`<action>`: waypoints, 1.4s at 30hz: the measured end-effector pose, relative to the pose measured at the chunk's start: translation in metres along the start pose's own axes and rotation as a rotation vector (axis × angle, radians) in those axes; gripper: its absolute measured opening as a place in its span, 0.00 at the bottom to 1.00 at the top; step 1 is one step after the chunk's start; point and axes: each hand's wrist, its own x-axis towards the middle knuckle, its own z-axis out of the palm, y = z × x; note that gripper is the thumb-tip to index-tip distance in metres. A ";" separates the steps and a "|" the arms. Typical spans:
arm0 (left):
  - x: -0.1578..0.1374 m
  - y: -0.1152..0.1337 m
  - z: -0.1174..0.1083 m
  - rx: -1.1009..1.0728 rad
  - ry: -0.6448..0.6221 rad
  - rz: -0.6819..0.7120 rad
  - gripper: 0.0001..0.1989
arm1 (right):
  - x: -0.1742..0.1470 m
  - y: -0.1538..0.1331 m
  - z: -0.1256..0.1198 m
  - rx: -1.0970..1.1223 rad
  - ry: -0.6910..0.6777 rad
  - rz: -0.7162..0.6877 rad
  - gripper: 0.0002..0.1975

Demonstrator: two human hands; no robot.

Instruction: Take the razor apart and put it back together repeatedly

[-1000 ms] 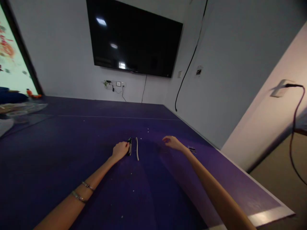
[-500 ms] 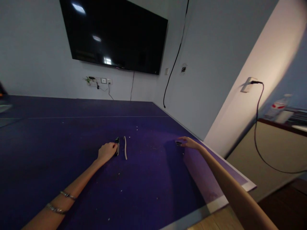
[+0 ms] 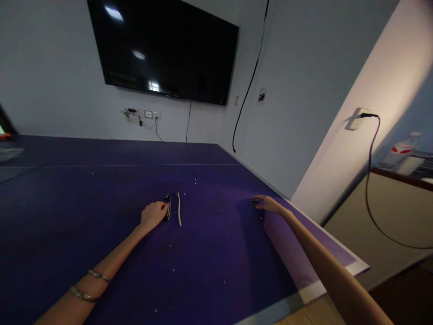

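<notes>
My left hand [image 3: 154, 215] is closed on a narrow black and silver tool [image 3: 168, 208], possibly a stapler, resting at the purple tabletop [image 3: 209, 253]. Just right of that tool lies a thin whitish strip [image 3: 179, 210], slightly curved and untouched. Over on the right side of the table, my right hand [image 3: 267, 203] pinches a small dark piece with pale stripes [image 3: 254, 202] between thumb and fingers. That piece is too small for me to tell its kind.
Small white bits [image 3: 173, 270] are scattered over the tabletop. Beyond it a large television [image 3: 165, 49] hangs on the wall. A black cable [image 3: 246, 95] dangles by the table's right edge. Farther right, a cord [image 3: 368, 189] runs from a socket past a cabinet [image 3: 389, 216] bearing a bottle [image 3: 402, 149].
The whole view has shifted slightly, so things sit a little farther right. The striped piece in my right hand looks somewhat turned. My left hand keeps its grip on the tool.
</notes>
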 end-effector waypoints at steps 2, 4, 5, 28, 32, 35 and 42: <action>0.000 0.000 0.000 -0.006 0.005 0.000 0.21 | 0.003 -0.004 0.004 0.014 0.010 -0.019 0.21; -0.001 0.000 0.001 -0.012 0.017 -0.002 0.22 | 0.010 -0.015 0.012 0.040 0.017 -0.041 0.21; -0.002 0.000 0.002 -0.015 0.024 -0.007 0.22 | 0.014 -0.023 0.017 0.054 0.017 -0.054 0.21; -0.007 0.001 0.004 -0.195 0.096 -0.145 0.22 | 0.089 -0.219 0.147 0.175 -0.125 -0.474 0.22; -0.006 0.000 0.006 -0.195 0.094 -0.151 0.22 | 0.091 -0.221 0.151 0.202 -0.123 -0.480 0.23; -0.005 -0.001 0.008 -0.198 0.098 -0.142 0.22 | 0.090 -0.220 0.151 0.215 -0.121 -0.472 0.23; -0.005 -0.002 0.007 -0.207 0.096 -0.131 0.22 | 0.086 -0.218 0.151 0.262 -0.123 -0.460 0.23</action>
